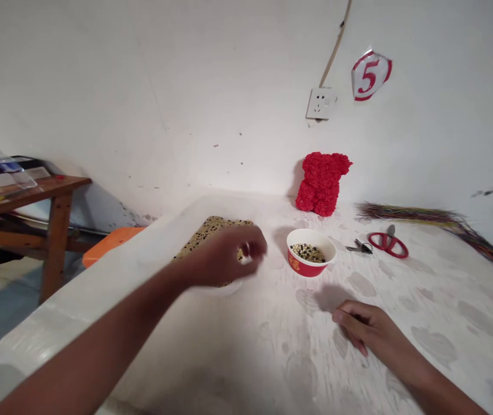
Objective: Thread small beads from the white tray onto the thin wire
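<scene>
Red/wht bowl (309, 269) x1, 2 hands (367, 325) nr, 1 pr scissors (389, 238)

Forearms (120, 328) bare, slim, tapering; left hand (229, 253) bare, blurred; right hand (369, 327) bare, fingers (352, 324) slender.

Only one camera serves here, worn on the person's head. It looks forward and down over the white table (250, 351) to the wall (185, 86) beyond, near enough that the left hand (229, 253) and right hand (361, 325) reach in from below, and wide enough to catch a wooden side table (61, 193) leftward.
</scene>
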The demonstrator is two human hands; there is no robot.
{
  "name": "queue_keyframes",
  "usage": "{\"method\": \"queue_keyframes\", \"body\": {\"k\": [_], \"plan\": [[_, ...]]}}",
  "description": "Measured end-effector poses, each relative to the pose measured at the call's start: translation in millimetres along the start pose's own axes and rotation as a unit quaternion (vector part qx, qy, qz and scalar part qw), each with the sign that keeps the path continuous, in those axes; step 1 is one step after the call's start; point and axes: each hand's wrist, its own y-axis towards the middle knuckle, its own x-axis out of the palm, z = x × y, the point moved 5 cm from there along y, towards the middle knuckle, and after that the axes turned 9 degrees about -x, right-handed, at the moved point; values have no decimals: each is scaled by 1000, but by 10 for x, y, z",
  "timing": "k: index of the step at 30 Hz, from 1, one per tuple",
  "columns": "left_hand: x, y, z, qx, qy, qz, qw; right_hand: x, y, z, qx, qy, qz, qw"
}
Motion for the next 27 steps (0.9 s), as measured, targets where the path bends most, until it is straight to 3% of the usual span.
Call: {"method": "queue_keyframes", "body": {"k": [2,4,6,9,15,21,27], "plan": [[389,-271,390,86,-29,-68,994,33,-4,-104,-9,-13,-2,1000],[791,-439,585,129,-20,-134,982,66,-4,-196,-26,-27,1,999],[1102,-482,615,159,-4,-154,975,103,-1,-235,-39,-34,11,999],[1380,-383,455,160,-38,-150,975,152,-1,-204,-60,-40,35,997],[1630,-233,10,22,-179,-140,973,189,-24,-92,-83,-74,35,993],[1658,-287,-58,-19,-234,-145,961,181,-35,-78,-71,-105,7,992],[1598,-222,-196,-157,-274,-145,938,208,-101,-292,-142,-93,8,985]]}}
